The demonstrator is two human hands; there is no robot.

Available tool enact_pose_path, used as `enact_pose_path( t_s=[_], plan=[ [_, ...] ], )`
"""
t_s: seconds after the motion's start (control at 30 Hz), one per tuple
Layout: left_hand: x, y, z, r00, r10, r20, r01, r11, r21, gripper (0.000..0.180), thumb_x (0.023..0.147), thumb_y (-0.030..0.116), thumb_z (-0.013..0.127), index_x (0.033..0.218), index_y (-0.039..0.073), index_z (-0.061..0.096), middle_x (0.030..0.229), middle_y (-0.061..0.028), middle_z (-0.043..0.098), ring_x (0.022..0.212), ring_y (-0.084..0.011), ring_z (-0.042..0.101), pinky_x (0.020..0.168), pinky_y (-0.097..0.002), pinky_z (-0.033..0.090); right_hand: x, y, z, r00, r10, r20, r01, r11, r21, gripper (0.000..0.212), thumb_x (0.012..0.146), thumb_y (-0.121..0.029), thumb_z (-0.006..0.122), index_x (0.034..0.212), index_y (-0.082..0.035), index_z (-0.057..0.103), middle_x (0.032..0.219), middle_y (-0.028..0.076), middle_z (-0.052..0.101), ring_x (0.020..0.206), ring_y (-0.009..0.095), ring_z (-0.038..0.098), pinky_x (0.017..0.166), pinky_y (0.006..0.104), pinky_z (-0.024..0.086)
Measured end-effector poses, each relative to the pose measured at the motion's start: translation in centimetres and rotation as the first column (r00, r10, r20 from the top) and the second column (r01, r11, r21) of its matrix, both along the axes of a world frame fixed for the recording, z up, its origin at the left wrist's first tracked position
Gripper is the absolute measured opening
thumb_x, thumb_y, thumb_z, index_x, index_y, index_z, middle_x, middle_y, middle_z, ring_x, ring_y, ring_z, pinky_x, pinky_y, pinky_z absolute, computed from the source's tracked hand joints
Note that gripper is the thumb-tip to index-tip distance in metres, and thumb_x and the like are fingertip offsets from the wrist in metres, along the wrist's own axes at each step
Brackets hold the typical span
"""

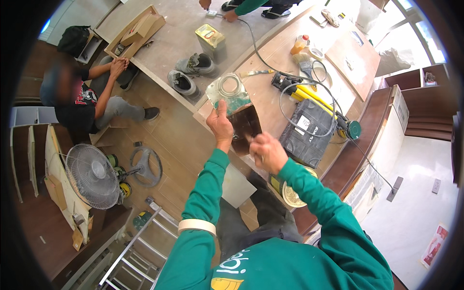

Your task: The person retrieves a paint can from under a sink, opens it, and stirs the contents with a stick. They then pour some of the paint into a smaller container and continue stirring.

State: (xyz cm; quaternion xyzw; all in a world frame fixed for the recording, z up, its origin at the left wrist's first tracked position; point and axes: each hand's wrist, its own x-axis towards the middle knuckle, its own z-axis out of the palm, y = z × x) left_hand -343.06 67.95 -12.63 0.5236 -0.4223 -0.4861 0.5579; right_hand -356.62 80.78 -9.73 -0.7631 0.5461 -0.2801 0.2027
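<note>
A rectangular metal tin (245, 121) with a round rimmed opening on top and a dark brown side is tilted at the table edge in front of me. My left hand (221, 124) grips its near left edge, the thumb lying on the top face. My right hand (268, 152) is closed beside the tin's lower right side; what its fingers hold, if anything, I cannot make out. A beige tape roll (197, 225) rings my left forearm. Just past the tin lies a small flat paintbrush (257, 73). A round golden tin (294, 195) is partly hidden below my right forearm.
On the table are a black tool case (305, 135), a yellow-black power tool (314, 99) with cable, a wide brush (305, 64), work boots (184, 86) and a yellow-topped tin (210, 41). A seated person (82, 104), a fan (92, 174) and a ladder (135, 261) are left.
</note>
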Motion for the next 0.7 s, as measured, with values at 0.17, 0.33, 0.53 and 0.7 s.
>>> enact_pose_path(
  t_s=[0.17, 0.33, 0.53, 0.7],
  plan=[
    [-0.3, 0.6, 0.0, 1.000, -0.018, 0.012, 0.019, 1.000, -0.004, 0.045, 0.106, 0.037, 0.059, 0.107, -0.006, 0.072, 0.085, -0.0003, 0.066, 0.077, -0.0099, 0.050, 0.071, -0.0279, 0.044, -0.4, -1.9, -0.1, 0.996, -0.087, -0.023, 0.086, 0.995, -0.052, 0.010, 0.065, -0.008, 0.069, 0.070, -0.011, 0.061, 0.086, 0.009, 0.059, 0.088, 0.031, 0.059, 0.074, 0.0417, 0.054],
    [0.1, 0.2, -0.2, 0.999, -0.038, 0.034, 0.038, 0.999, 0.018, 0.044, 0.106, 0.036, 0.058, 0.106, -0.005, 0.072, 0.085, -0.0007, 0.067, 0.077, -0.0099, 0.051, 0.071, -0.0279, 0.044, 0.2, -1.0, 0.2, 0.994, -0.083, -0.070, 0.080, 0.996, -0.040, 0.010, 0.066, -0.009, 0.070, 0.071, -0.010, 0.062, 0.088, 0.009, 0.062, 0.090, 0.031, 0.059, 0.075, 0.0404, 0.054],
    [-0.1, 0.6, -0.1, 0.999, -0.034, 0.009, 0.034, 0.999, 0.016, 0.044, 0.106, 0.036, 0.059, 0.101, -0.006, 0.072, 0.078, 0.0022, 0.061, 0.071, -0.0092, 0.047, 0.065, -0.0281, 0.041, 0.4, -2.2, 1.6, 0.996, -0.090, 0.017, 0.091, 0.996, -0.011, 0.014, 0.062, -0.002, 0.066, 0.070, -0.011, 0.060, 0.082, 0.007, 0.058, 0.084, 0.031, 0.058, 0.073, 0.0406, 0.053],
    [0.2, 0.6, -0.4, 1.000, -0.021, -0.006, 0.021, 1.000, 0.016, 0.044, 0.105, 0.036, 0.060, 0.101, -0.006, 0.071, 0.077, 0.0016, 0.062, 0.071, -0.0091, 0.047, 0.064, -0.0280, 0.041, 0.5, -1.7, 0.5, 0.987, -0.132, -0.087, 0.133, 0.991, -0.001, 0.013, 0.064, -0.002, 0.067, 0.070, -0.011, 0.061, 0.092, 0.008, 0.065, 0.090, 0.031, 0.060, 0.076, 0.0403, 0.054]
  ],
)
